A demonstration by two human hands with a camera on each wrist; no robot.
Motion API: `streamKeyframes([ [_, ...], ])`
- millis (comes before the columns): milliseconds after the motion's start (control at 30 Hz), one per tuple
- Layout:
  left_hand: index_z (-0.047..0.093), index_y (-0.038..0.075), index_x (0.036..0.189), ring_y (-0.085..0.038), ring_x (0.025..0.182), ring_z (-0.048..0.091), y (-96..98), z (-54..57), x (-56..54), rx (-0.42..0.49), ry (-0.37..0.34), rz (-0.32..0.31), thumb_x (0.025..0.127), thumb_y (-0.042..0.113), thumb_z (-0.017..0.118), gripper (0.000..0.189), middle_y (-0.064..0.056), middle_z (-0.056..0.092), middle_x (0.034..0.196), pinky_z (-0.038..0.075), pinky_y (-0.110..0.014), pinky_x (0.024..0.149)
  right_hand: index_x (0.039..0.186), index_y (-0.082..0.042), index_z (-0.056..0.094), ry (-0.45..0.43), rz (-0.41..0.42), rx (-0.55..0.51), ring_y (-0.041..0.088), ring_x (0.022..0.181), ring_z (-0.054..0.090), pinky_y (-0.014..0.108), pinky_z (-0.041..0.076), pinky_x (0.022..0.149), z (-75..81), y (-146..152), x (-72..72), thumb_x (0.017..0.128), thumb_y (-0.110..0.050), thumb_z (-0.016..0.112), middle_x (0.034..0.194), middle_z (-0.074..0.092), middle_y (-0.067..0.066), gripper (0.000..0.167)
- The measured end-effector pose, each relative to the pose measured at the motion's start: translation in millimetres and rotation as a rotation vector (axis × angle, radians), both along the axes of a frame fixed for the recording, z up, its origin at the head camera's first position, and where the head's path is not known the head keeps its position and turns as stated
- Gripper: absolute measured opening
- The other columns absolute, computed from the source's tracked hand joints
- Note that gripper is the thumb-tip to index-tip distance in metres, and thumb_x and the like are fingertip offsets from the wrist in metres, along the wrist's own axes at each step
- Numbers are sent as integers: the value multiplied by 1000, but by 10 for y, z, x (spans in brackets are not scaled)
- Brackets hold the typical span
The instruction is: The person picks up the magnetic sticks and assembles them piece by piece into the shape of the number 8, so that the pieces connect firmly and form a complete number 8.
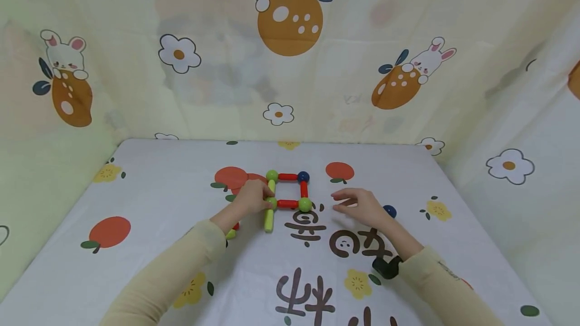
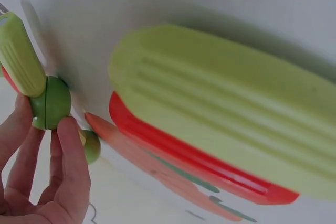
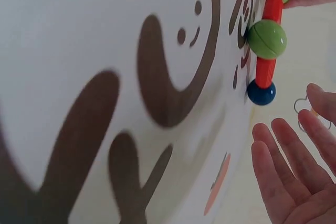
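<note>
A square of magnetic rods and balls lies on the table: red rods (image 1: pixel 287 204), green balls (image 1: pixel 305 204) and a blue ball (image 1: pixel 303 177). On its left side is a yellow-green rod (image 1: pixel 272 186), and another yellow-green rod (image 1: pixel 269 221) sticks out toward the near side. My left hand (image 1: pixel 250 197) pinches the green ball at the near left corner; in the left wrist view, thumb and fingertips are on that green ball (image 2: pixel 51 103). My right hand (image 1: pixel 361 206) is held to the right of the square, fingers loosely extended, holding nothing (image 3: pixel 296 174).
Beside the left forearm lie more pieces, a yellow-green rod (image 2: pixel 226 103) over a red rod (image 2: pixel 205 156). A loose blue ball (image 1: pixel 389 211) sits just beyond the right wrist. A black object (image 1: pixel 386 267) shows at that wrist. Printed curtains (image 1: pixel 217 89) stand around the table.
</note>
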State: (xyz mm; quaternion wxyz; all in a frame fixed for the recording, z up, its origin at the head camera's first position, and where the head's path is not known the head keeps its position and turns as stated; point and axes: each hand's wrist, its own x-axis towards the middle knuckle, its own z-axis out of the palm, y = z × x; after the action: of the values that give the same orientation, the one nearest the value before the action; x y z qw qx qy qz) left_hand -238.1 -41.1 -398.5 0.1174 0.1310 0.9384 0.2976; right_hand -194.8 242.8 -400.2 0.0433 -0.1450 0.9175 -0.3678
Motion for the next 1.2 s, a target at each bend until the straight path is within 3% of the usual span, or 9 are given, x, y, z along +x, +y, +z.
streamKeyframes([
  [233,70,6,104,-17,82,51,49,-16,4,-48,14,-6,76,14,75,29,-4,64,88,47,-23,66,112,0,62,37,-41,36,28,91,62,42,49,77,65,170,136,83,-15,67,108,63,15,33],
  [600,70,6,103,-17,82,52,34,-29,13,-69,37,14,75,14,75,30,-4,64,88,47,-21,63,112,-2,62,86,-101,97,27,90,63,36,51,72,157,471,298,81,-19,70,109,63,15,36],
  [833,70,5,103,-18,81,52,42,-1,23,-69,35,9,75,14,75,30,-5,65,89,47,-22,64,111,0,62,74,-129,135,30,89,62,34,51,70,220,627,361,81,-17,70,107,62,18,36],
  [1200,70,6,103,-18,83,53,39,0,20,-79,29,20,76,14,74,29,-4,65,93,47,-21,64,107,2,64,19,-112,197,28,84,61,35,51,66,162,810,380,79,-18,71,105,63,19,35],
])
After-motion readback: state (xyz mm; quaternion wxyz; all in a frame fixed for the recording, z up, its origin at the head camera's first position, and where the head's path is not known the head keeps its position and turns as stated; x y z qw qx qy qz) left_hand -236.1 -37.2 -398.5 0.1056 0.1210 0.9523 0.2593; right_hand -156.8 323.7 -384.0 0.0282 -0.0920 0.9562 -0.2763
